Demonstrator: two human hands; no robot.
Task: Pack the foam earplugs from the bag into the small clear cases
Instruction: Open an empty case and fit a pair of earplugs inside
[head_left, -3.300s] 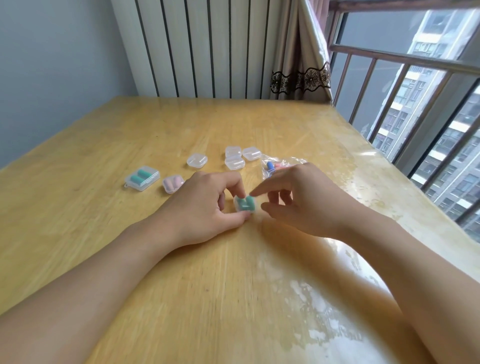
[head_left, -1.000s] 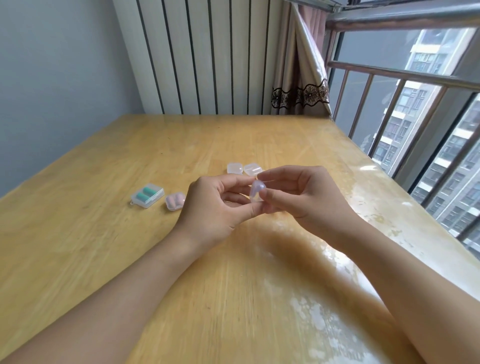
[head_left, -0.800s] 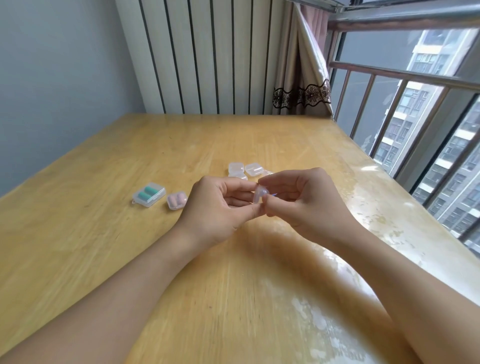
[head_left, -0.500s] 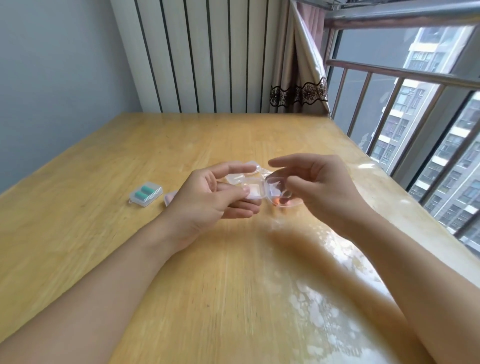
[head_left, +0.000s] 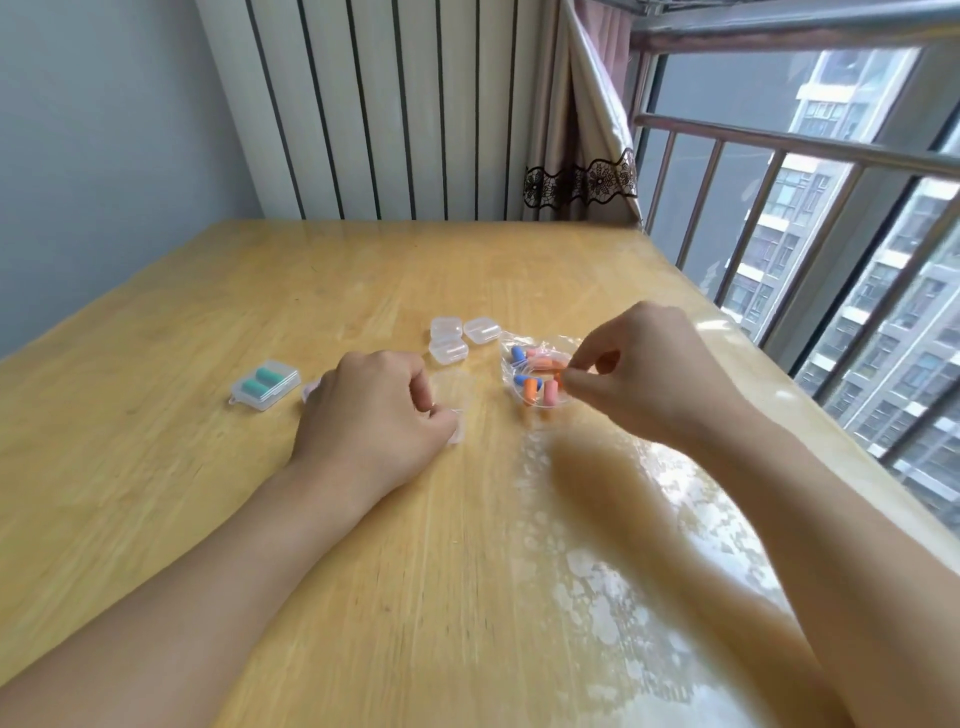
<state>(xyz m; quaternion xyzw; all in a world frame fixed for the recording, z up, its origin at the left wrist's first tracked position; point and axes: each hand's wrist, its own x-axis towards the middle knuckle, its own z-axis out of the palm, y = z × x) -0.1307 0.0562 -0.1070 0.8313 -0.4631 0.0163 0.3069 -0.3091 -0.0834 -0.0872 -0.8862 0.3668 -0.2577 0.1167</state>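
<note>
A small clear bag (head_left: 535, 371) of blue, orange and pink foam earplugs lies on the wooden table (head_left: 363, 270). My right hand (head_left: 644, 374) pinches the bag's right edge with thumb and forefinger. My left hand (head_left: 374, 410) rests on the table and holds an open clear case (head_left: 453, 402), blurred and with nothing visible in it, left of the bag. Three shut clear cases (head_left: 448, 338) with nothing in them sit just behind. A shut case with two green earplugs (head_left: 266, 384) lies at the left. A pink-filled case (head_left: 310, 388) peeks out behind my left hand.
The table's right edge runs along a railed window (head_left: 779, 208). A curtain (head_left: 582, 130) and a ribbed panel (head_left: 389, 104) stand behind the far edge. A glossy reflection covers the near right part of the tabletop.
Both hands came down from mid-air to the table. The clear case went from shut between my fingers to open under my left hand. My right hand moved right onto the bag.
</note>
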